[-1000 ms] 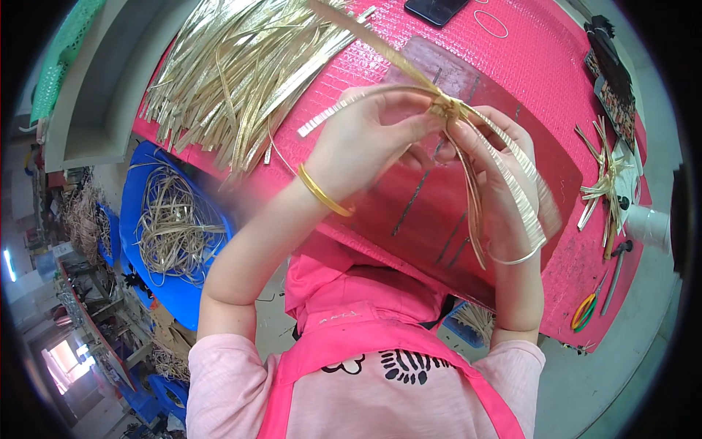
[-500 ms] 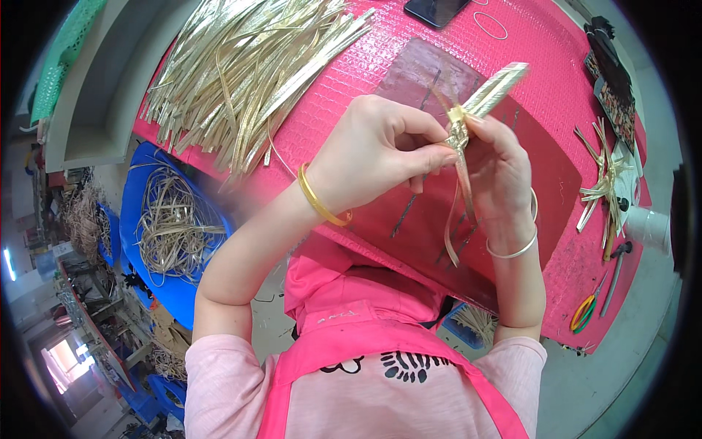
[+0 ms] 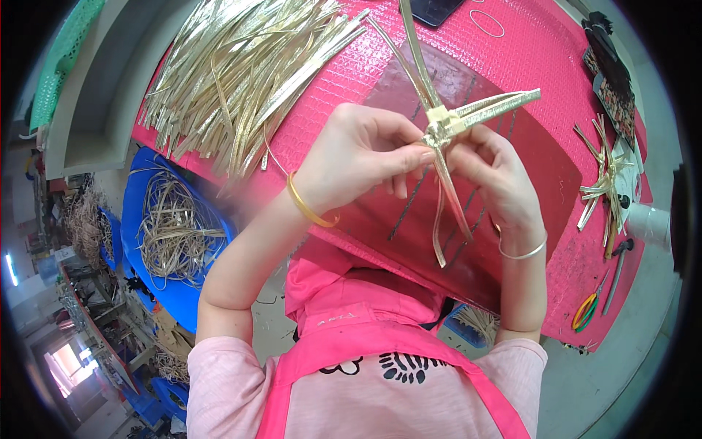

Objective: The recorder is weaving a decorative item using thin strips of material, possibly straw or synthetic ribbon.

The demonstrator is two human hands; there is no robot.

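Head view: the left hand [image 3: 358, 157] and right hand [image 3: 497, 175] both pinch the knot of a half-folded pale gold ribbon-strip star [image 3: 447, 128], held above the pink padded desk [image 3: 351, 66]. Folding seems midway; the next strip likely needs tucking tight.

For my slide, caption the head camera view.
Both hands, left hand and right hand, fold gold ribbon strips above a pink table.

Table [image 3: 556, 66] ahead, strip pile [image 3: 241, 66] on its left part, woven strip piece [image 3: 446, 132] held above its middle between left hand [image 3: 358, 161] and right hand [image 3: 497, 183], finished pieces [image 3: 603, 183] at right edge, probably scissors [image 3: 585, 311] nearest, bin [image 3: 146, 219] of strips below table's left.
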